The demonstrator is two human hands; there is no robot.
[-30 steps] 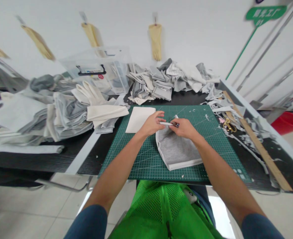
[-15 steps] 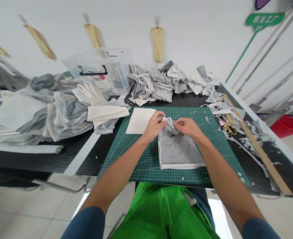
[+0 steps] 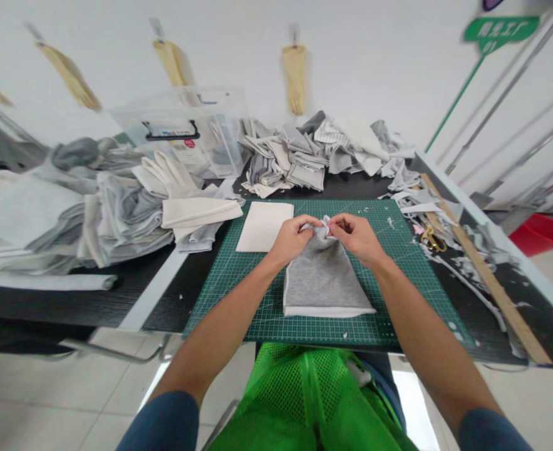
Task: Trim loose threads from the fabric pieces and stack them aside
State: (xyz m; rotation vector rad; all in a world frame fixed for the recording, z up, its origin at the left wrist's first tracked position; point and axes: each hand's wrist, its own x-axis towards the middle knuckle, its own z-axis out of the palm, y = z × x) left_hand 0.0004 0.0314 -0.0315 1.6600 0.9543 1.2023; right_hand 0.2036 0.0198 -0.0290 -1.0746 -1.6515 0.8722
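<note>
A grey fabric piece (image 3: 325,282) with white edges lies on the green cutting mat (image 3: 238,307), its far end bunched and lifted off the mat. My left hand (image 3: 295,238) pinches that end from the left. From the right, my right hand (image 3: 355,237) pinches the same gathered edge, close beside the left fingertips. The fingers hide part of the bunched cloth. A white rectangular sheet (image 3: 263,227) lies flat on the mat, just left of my left hand.
Heaps of grey and cream cloth lie left (image 3: 126,213) and at the back (image 3: 304,156), near a clear plastic box (image 3: 173,150). Gold-handled scissors (image 3: 432,239), cloth scraps and a wooden ruler (image 3: 492,275) lie right. A red bucket (image 3: 542,235) stands beyond the table.
A thin white, pen-like item seen between my hands earlier no longer shows. My hands have come together on the fabric's far edge, bunching it, and its near end has shifted left.
</note>
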